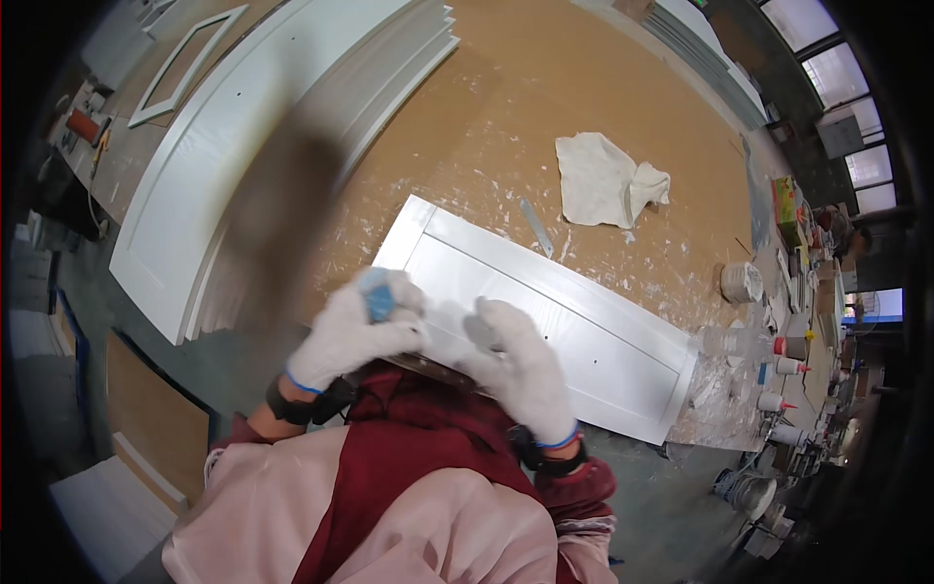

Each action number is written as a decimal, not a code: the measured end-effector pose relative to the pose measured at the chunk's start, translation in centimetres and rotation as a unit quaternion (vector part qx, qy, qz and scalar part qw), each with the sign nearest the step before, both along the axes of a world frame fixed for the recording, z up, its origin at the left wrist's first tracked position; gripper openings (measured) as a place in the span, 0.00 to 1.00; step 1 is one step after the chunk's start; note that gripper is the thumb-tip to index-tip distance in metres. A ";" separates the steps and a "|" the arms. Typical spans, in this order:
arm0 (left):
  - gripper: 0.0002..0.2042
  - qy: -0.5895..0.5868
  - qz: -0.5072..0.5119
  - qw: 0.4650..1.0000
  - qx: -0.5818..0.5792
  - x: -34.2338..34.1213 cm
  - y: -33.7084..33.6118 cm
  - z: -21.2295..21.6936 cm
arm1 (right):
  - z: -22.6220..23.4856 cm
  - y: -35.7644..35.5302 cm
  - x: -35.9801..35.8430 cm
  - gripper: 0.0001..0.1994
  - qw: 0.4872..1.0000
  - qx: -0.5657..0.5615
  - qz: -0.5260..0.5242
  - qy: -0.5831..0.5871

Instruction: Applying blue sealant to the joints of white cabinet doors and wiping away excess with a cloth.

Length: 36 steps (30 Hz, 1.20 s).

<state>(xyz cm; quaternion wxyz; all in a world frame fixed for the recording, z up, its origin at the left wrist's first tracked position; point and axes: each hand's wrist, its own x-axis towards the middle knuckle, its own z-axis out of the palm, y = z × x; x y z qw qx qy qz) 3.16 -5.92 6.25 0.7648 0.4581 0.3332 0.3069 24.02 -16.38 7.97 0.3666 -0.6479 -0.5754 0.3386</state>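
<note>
Beyond the grey-green floor (pixel 637 492) are bright windows (pixel 837 75).

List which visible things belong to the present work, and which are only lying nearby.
Apparently in use:
white rectangular panel
small blue object in the white-gloved left hand

Apparently just lying about:
crumpled off-white cloth
thin grey strip
round white tub

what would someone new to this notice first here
Probably the glossy white panel in the middle, with the white-gloved left hand and right hand at its left part, a small blue object in the left one. Beyond it, a crumpled off-white cloth lies on the brown table. Long white panels fill the upper left.
</note>
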 end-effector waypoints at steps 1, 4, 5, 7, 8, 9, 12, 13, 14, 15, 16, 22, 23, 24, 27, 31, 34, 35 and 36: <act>0.15 0.016 -0.068 0.998 -0.001 0.8 -0.8 -0.2 | -0.4 0.1 -1.6 0.25 0.997 0.070 0.016 -0.039; 0.16 0.021 -0.146 0.989 -0.034 3.6 -3.0 0.3 | -3.6 -0.8 -3.2 0.25 0.985 0.164 -0.005 -0.047; 0.16 0.005 -0.161 0.985 -0.066 4.2 -3.6 0.4 | -4.5 -1.1 -3.6 0.24 0.982 0.184 -0.044 -0.022; 0.18 -0.002 -0.182 0.982 -0.059 4.5 -4.2 -1.0 | -5.5 -2.2 -3.6 0.24 0.983 0.173 -0.064 -0.012; 0.19 -0.014 -0.206 0.977 -0.052 4.6 -4.4 -1.7 | -5.5 -2.6 -3.5 0.23 0.983 0.161 -0.086 -0.009; 0.19 0.012 -0.227 0.974 -0.027 4.5 -4.6 -2.1 | -5.1 -2.8 -3.7 0.21 0.985 0.145 -0.091 -0.005; 0.20 0.022 -0.224 0.974 -0.027 4.0 -5.7 -1.9 | -5.9 -3.9 -4.1 0.18 0.982 0.124 -0.106 0.091; 0.20 0.020 -0.220 0.975 -0.029 4.1 -6.0 -2.2 | -5.8 -4.2 -3.9 0.18 0.983 0.120 -0.102 0.090; 0.21 -0.013 -0.212 0.977 -0.024 4.0 -6.4 -2.8 | -5.2 -4.3 -3.8 0.17 0.969 0.090 -0.141 0.185; 0.22 -0.046 -0.203 0.978 -0.018 4.1 -6.4 -3.1 | -4.0 -4.0 -3.6 0.16 0.943 0.057 -0.178 0.277; 0.22 -0.050 -0.194 0.980 -0.020 3.7 -6.4 -3.0 | -2.2 -3.8 -3.5 0.15 0.902 0.010 -0.224 0.369; 0.20 0.195 -0.132 0.763 0.602 3.7 -6.6 -3.7 | -0.7 -0.9 0.2 0.18 0.989 -0.012 -0.144 0.042; 0.18 0.218 -0.114 0.735 0.632 4.1 -6.8 -4.0 | -1.1 0.0 0.6 0.17 0.993 0.039 -0.102 -0.051; 0.18 0.216 -0.108 0.741 0.627 4.6 -6.9 -4.4 | -1.2 1.0 1.0 0.17 0.993 0.034 -0.096 -0.058; 0.15 0.272 -0.058 0.694 0.664 6.0 -6.9 -6.0 | -1.3 4.4 1.0 0.17 0.987 0.086 0.001 -0.133; 0.11 0.243 0.007 0.686 0.686 7.1 -6.5 -7.8 | -2.2 8.3 0.9 0.16 0.964 0.150 0.043 -0.215; 0.09 0.218 0.018 0.699 0.681 7.1 -6.4 -8.2 | -2.3 10.7 0.2 0.17 0.951 0.151 0.060 -0.263; 0.08 0.202 0.024 0.708 0.676 7.1 -6.3 -8.2 | -2.5 11.1 0.2 0.16 0.945 0.161 0.073 -0.275; 0.08 0.204 0.027 0.713 0.670 7.2 -6.3 -8.2 | -2.6 11.3 0.1 0.16 0.945 0.156 0.080 -0.276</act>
